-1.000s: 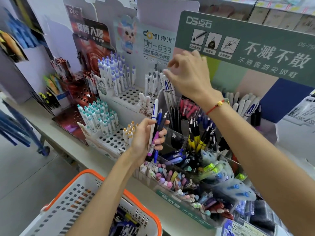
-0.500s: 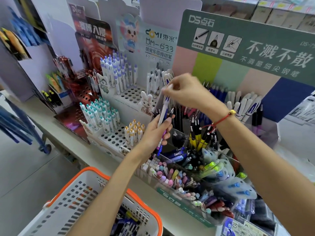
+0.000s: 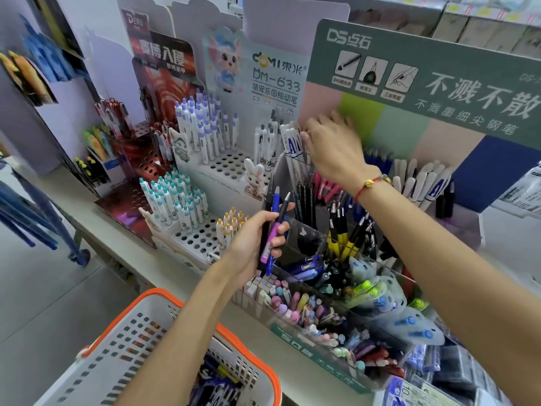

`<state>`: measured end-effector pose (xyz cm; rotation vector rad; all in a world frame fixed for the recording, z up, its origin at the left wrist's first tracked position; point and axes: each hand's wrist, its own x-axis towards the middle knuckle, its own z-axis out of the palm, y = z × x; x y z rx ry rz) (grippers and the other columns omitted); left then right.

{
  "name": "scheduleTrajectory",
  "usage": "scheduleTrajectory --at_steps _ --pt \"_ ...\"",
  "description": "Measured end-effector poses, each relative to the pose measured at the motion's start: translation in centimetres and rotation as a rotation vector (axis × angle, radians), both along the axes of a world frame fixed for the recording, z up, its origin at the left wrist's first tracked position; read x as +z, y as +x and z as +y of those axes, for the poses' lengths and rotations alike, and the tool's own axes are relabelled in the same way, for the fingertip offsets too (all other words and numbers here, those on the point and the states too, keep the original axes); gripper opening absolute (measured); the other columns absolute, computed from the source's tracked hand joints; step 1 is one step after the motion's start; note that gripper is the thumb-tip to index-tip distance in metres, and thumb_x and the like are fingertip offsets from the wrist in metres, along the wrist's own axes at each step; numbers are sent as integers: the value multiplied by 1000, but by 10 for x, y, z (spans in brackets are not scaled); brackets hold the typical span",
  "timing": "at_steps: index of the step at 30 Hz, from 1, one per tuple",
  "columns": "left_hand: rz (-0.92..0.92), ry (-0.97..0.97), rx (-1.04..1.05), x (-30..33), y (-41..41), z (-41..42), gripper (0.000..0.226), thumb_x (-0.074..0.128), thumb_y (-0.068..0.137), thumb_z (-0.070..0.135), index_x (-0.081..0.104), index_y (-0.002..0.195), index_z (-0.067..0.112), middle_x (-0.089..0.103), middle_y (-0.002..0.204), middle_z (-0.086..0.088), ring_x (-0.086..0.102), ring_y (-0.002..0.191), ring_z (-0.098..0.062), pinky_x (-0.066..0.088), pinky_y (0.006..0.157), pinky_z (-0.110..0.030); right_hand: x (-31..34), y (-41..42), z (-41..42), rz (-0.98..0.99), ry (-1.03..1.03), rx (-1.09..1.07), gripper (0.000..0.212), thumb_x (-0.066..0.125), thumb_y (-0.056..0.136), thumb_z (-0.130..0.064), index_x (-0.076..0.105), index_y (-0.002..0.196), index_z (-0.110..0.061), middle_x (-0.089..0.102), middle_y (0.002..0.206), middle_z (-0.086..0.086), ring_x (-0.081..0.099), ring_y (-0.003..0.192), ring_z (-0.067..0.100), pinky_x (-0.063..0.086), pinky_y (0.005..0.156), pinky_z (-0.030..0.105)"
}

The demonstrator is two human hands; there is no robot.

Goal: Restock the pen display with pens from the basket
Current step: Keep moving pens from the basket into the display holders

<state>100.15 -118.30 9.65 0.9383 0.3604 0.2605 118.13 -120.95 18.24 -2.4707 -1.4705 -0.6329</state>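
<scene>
Shop worktop (image 3: pixel 96 230) carries my landmark, the clear pen display (image 3: pixel 301 238). Just left of it, my left hand (image 3: pixel 254 244) has its grip clamped on a bunch of pens (image 3: pixel 273 227), tips up. At its back corner my right hand (image 3: pixel 333 148) touches the white pens (image 3: pixel 292 145); I cannot tell whether that grip is closed. Below it, the basket (image 3: pixel 164 341) holds more pens.

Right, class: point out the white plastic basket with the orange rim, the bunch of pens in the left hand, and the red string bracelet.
white plastic basket with the orange rim (image 3: pixel 123 344): head view, perforated side wall.
bunch of pens (image 3: pixel 273 230): head view, purple barrel.
left hand (image 3: pixel 251 241): head view, back of hand.
red string bracelet (image 3: pixel 369 184): head view, gold bead.
</scene>
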Motion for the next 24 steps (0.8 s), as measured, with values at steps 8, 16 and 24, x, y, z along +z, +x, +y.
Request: scheduleTrajectory --at_steps 8,16,24 --pt "-62 27 -30 0 -3 1 30 38 102 14 51 129 12 50 72 5 41 55 -4 33 52 -17 2 -47 -22 71 137 61 47 46 97 -53 68 101 -13 51 99 4 38 98 19 27 78 29" --pt "2 223 -159 1 -2 -15 21 43 102 16 54 120 21 54 78 6 46 59 -4 37 57 -19 -24 -62 -62 758 243 109 31 56 96 -40 77 89 -19 50 79 -4 51 71 9 41 71 31" --pt "183 401 -248 -18 -15 -20 22 47 102 17 56 121 11 56 81 6 53 59 -4 44 50 -16 -25 -46 -88 731 882 -41 29 43 104 -28 60 83 -16 43 60 -8 36 50 2 30 53 26"
